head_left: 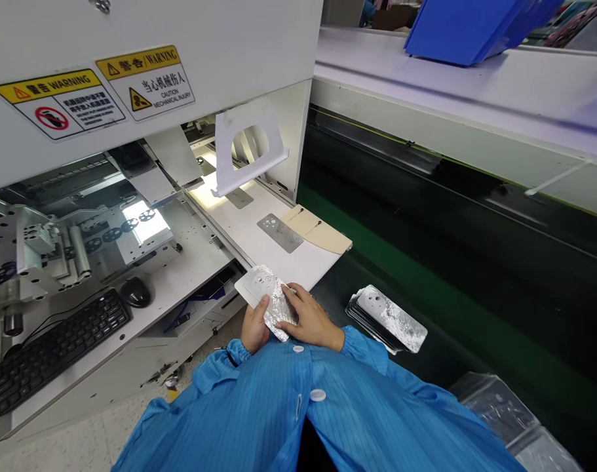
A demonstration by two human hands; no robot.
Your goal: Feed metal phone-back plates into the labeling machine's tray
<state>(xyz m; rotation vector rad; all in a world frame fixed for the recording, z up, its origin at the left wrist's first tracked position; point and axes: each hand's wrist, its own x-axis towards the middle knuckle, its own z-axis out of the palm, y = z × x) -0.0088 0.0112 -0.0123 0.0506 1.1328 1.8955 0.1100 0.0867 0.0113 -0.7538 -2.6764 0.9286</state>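
Note:
Just in front of my blue smock I hold a silvery phone back panel with round camera holes at its far end. My left hand grips the left edge, thumb on top. On the right side, my right hand has its fingers and thumb closed on the panel's near part. Beyond them, a grey phone back panel lies flat on the machine's white feed plate, and another panel lies farther in. A stack of similar panels rests at my right on the dark green belt.
Left of me are a black keyboard and a mouse on the machine's shelf. A white bracket overhangs the feed plate. Clear plastic bags lie at lower right; a blue bin stands on the raised shelf.

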